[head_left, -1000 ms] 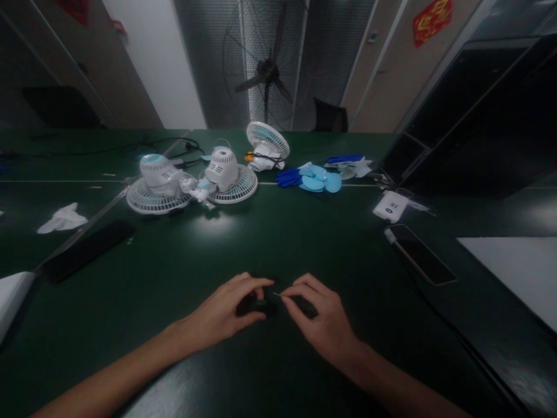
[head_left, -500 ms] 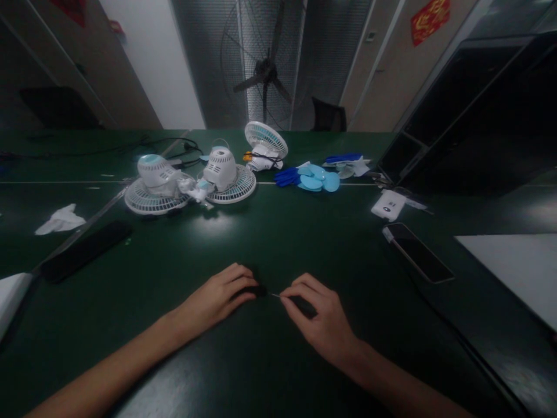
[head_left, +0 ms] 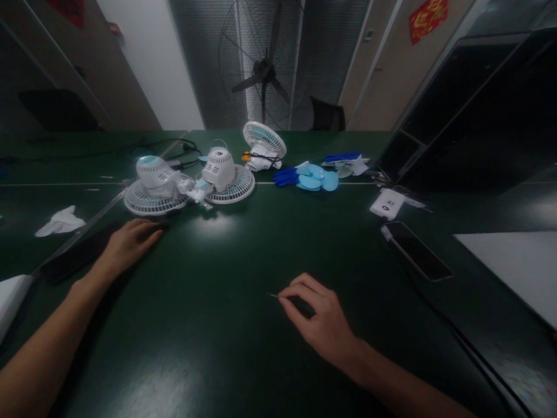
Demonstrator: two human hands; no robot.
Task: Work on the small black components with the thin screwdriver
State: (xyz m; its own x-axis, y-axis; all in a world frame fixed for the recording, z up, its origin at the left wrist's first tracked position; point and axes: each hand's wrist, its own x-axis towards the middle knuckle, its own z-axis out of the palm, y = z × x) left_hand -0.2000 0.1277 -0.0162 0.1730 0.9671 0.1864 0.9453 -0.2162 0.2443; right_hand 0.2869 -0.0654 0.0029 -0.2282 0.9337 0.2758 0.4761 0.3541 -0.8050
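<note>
Right hand [head_left: 324,318]: closed in a pinch on one end of a thin pin [head_left: 273,295], likely leaving its nine-o'clock tip free. Left hand [head_left: 130,244]: ten o'clock, by a dark slab [head_left: 72,258] (grip hidden, can't tell).

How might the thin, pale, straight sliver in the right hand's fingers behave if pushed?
The thin, pale sliver is probably light: the right hand holds it in a pinch. Its straight, unsagging visible end suggests stiffness. Being so slim, it may slip or roll.
</note>
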